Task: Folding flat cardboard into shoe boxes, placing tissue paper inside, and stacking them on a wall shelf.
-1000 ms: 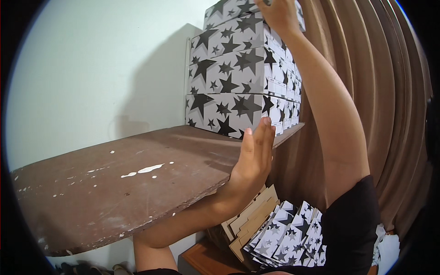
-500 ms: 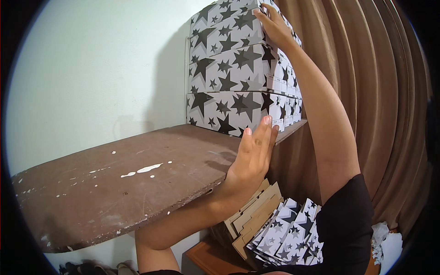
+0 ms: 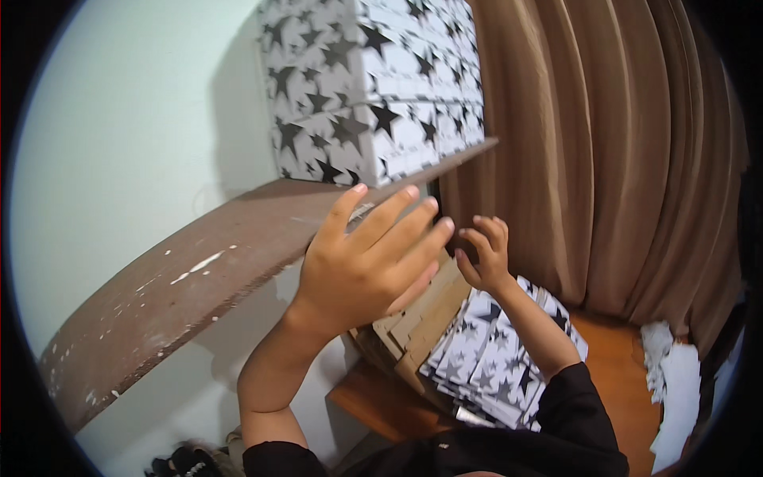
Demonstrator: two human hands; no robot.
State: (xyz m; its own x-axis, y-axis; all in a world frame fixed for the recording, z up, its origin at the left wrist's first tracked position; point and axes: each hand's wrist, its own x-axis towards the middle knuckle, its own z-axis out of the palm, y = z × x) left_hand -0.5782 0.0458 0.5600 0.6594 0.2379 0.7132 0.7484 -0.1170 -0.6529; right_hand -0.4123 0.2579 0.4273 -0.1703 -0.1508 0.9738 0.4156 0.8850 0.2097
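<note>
My left hand [image 3: 366, 258] is raised in front of the shelf's front edge, its fingers spread and nothing in it. To its right, my right hand [image 3: 485, 253] hovers in the air with curled, parted fingers, also bare of any object. White boxes [image 3: 322, 99] printed with black and grey stars stand stacked on the far end of the brown shelf [image 3: 191, 274]. Neither hand touches them. Below my right hand lies a pile of flat star-printed cardboard pieces [image 3: 489, 358], beside folded plain brown cardboard [image 3: 417, 322].
A long brown curtain [image 3: 548, 143] hangs along the right. Under the cardboard is an orange-brown wooden surface [image 3: 612, 350]. Torn white sheets [image 3: 675, 389] lie at the lower right. The pale wall [image 3: 135, 151] backs the shelf, and dark items [image 3: 187, 461] show at the lower left.
My right hand has come off the top of the box stack and dropped down beside my left. The left has turned and spread its fingers. The view has shifted right and down.
</note>
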